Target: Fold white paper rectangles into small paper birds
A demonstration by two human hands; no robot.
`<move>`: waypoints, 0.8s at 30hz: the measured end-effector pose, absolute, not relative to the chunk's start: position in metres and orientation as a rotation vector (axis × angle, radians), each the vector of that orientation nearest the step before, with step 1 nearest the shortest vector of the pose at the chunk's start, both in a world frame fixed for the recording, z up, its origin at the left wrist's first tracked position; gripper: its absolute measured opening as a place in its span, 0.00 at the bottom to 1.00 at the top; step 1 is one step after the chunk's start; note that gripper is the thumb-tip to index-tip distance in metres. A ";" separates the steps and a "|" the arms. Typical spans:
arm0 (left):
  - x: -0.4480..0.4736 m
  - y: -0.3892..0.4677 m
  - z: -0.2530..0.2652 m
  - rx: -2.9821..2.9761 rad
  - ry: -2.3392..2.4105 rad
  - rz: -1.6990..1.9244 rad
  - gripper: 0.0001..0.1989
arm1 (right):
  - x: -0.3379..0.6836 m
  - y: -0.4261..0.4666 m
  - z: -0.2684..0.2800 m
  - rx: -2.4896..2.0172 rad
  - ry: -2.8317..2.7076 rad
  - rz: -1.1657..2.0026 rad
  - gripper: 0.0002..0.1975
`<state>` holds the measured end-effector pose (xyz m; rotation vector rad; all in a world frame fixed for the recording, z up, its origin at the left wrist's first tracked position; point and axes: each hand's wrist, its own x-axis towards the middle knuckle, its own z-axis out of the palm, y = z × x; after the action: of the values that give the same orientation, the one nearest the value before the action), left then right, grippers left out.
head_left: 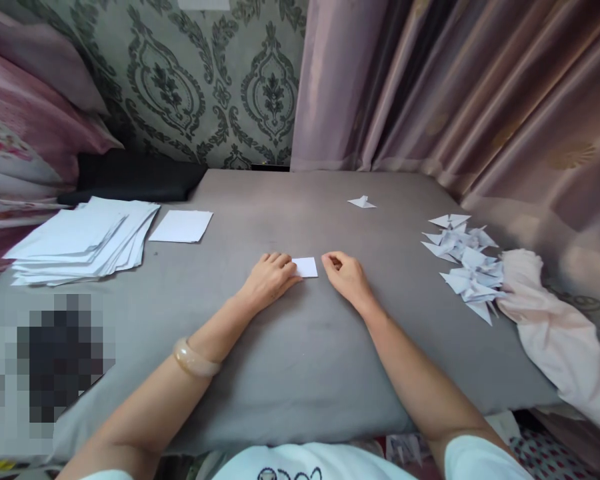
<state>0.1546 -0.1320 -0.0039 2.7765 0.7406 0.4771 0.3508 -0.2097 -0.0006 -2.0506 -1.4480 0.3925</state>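
A small folded piece of white paper [307,267] lies on the grey cloth in front of me. My left hand [273,277] grips its left end, with fingers over it and the thumb at the near edge. Just beyond the paper's right edge is my right hand [345,272], fingers curled in and apart from the paper; nothing shows in it. A folded paper crane [363,202] sits farther back, right of the middle.
A grey cloth [290,373] covers the table. At the left are a thick stack of white paper [80,233] and a smaller square stack [181,226]. Several folded paper cranes [473,267] are heaped at the right beside pale bunched fabric [555,320]. Curtains [405,87] hang behind.
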 end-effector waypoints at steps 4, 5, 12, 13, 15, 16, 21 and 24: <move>0.156 -0.142 0.000 2.102 0.942 0.869 0.15 | 0.344 -0.211 -0.007 -1.903 -1.326 0.275 0.18; 0.156 -0.143 0.002 1.808 0.992 0.934 0.15 | 0.341 -0.213 -0.006 -1.819 -1.346 0.230 0.17; 0.161 -0.147 0.005 0.717 0.984 0.864 0.17 | 0.320 -0.225 0.001 -1.603 -1.811 0.010 0.27; 0.162 -0.148 0.004 0.724 0.981 0.866 0.17 | 0.320 -0.225 0.000 -1.600 -1.861 -0.009 0.24; 0.163 -0.150 0.002 0.776 0.983 0.832 0.15 | 0.321 -0.224 -0.002 -1.590 -1.927 -0.042 0.19; 0.164 -0.151 0.000 0.821 0.994 0.807 0.14 | 0.322 -0.224 -0.003 -1.590 -1.947 -0.052 0.17; 0.154 -0.152 -0.005 1.601 1.059 0.806 0.15 | 0.328 -0.225 -0.007 -1.672 -2.030 0.028 0.15; 0.145 -0.154 -0.002 2.154 0.971 0.607 0.20 | 0.329 -0.226 -0.008 -1.699 -2.029 0.158 0.15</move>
<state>0.1447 -0.1536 -0.0018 2.1544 0.9709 0.6068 0.3289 -0.2258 -0.0082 -1.6990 -2.0294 0.1581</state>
